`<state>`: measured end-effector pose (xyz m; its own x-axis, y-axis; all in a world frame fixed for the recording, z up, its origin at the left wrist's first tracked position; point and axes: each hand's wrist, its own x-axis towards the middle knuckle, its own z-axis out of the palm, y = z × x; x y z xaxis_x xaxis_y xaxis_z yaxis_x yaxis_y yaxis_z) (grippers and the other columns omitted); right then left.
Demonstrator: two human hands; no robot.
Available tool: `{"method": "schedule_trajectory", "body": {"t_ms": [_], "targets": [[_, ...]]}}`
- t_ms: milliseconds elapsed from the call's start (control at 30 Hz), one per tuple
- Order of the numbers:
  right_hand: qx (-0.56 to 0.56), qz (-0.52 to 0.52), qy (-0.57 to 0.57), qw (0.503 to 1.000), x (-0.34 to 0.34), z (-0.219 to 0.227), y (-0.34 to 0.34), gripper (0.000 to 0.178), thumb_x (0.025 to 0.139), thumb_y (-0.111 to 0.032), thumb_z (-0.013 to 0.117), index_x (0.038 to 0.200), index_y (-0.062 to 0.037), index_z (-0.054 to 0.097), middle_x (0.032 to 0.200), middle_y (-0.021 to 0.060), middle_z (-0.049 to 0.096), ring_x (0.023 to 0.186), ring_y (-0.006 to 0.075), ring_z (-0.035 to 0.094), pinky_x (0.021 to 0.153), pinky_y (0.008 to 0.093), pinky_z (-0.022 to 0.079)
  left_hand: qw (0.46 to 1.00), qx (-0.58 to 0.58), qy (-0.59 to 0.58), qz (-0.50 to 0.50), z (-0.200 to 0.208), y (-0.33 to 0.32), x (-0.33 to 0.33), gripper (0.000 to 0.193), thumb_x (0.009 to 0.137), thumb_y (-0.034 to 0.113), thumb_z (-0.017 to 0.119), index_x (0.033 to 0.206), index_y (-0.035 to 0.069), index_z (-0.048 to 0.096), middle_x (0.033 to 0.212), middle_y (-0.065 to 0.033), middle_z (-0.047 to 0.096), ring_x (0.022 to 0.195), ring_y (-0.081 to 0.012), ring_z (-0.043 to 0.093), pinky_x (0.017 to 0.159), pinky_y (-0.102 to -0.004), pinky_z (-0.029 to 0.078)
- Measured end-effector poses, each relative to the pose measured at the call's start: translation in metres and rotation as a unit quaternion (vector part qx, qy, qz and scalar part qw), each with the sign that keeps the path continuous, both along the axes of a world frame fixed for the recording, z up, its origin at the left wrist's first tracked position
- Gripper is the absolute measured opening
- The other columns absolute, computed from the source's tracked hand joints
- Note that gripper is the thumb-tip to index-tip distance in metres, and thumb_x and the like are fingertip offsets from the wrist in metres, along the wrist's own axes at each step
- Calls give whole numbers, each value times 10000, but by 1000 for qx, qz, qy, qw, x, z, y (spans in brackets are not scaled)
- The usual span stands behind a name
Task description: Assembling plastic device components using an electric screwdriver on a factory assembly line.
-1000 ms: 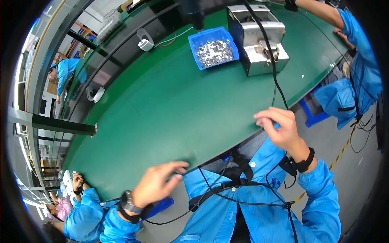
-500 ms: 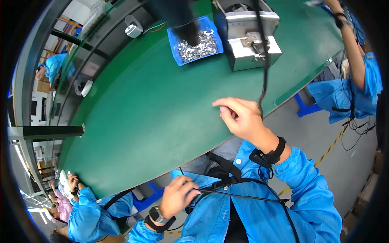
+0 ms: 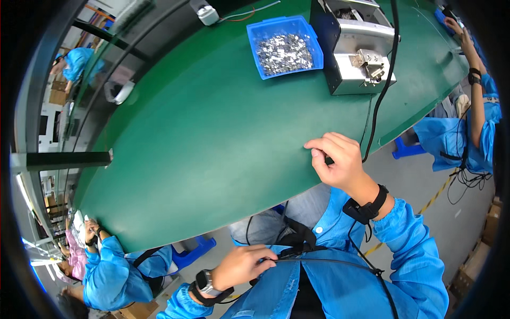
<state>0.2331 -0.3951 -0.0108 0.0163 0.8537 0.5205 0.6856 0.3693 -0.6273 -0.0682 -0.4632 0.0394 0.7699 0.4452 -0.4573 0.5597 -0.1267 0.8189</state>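
Observation:
Near the front of my body, my left hand (image 3: 245, 267) is closed, its thumb and fingers pinched on a thin black cord (image 3: 324, 260). That cord crosses my blue jacket toward the right. Above the table's front edge, my right hand (image 3: 340, 162) has curled fingers, with index fingertip and thumb close together. Whether anything lies between them is too small to tell. A black cable (image 3: 380, 101) hangs down just beside this hand. Farther off on the green table (image 3: 202, 143) stand a blue bin (image 3: 256, 63) of small shiny metal pieces and a metal bench machine (image 3: 348, 80).
A dark metal bar (image 3: 69, 159) juts over the table's left side. One person in blue (image 3: 114, 274) sits at the left, another (image 3: 451, 133) at the right. A white device (image 3: 207, 15) with thin wires lies at the back. Blue stools (image 3: 194, 252) stand below the table edge.
The view has shifted, and the dark blurred object over the bin is gone from sight. My right hand's fingers have curled in more. My left hand remains at the cord.

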Motion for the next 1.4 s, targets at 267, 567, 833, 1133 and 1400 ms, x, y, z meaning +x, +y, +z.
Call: {"method": "schedule_trajectory", "body": {"t_ms": [267, 567, 833, 1133, 1400], "targets": [[27, 30, -21, 999, -5, 5, -13, 63, 754, -32, 625, 781, -77, 661, 684, 44, 618, 572, 236, 544, 518, 335, 467, 974, 205, 43, 84, 75, -17, -11, 135, 784, 93, 739, 913, 66, 708, 751, -58, 649, 575, -191, 608, 525, -286, 473], [-229, 169, 321, 903, -15, 30, -61, 135, 897, -27, 570, 945, -3, 694, 734, 44, 663, 665, 82, 632, 607, 238, 513, 948, 291, 11, 128, 89, -20, 10, 254, 843, 27, 630, 1096, 25, 657, 1015, -119, 698, 809, -222, 695, 716, -297, 546], [-136, 320, 267, 899, -87, 70, -74, 181, 838, -117, 688, 1005, -50, 668, 911, 88, 677, 792, 208, 661, 697, 322, 531, 825, 163, -342, 419, 71, 90, 88, 184, 970, 109, 533, 1084, -9, 616, 925, -80, 657, 752, -145, 638, 668, -263, 530], [-226, 275, 399, 845, -130, 46, -81, 531, 796, -232, 766, 1162, -13, 451, 1063, 163, 626, 1032, 293, 636, 886, 390, 501, 816, 98, -380, 425, 50, 124, 101, 159, 961, 85, 515, 1046, 17, 631, 893, -57, 653, 740, -135, 635, 648, -256, 534], [-134, 192, 236, 943, -159, 57, -81, 241, 748, -148, 755, 925, -46, 626, 918, 101, 592, 832, 276, 612, 736, 366, 517, 814, 83, -379, 432, 32, 139, 69, 151, 954, 77, 516, 1027, 20, 636, 839, -52, 648, 702, -123, 626, 616, -242, 523]]}}
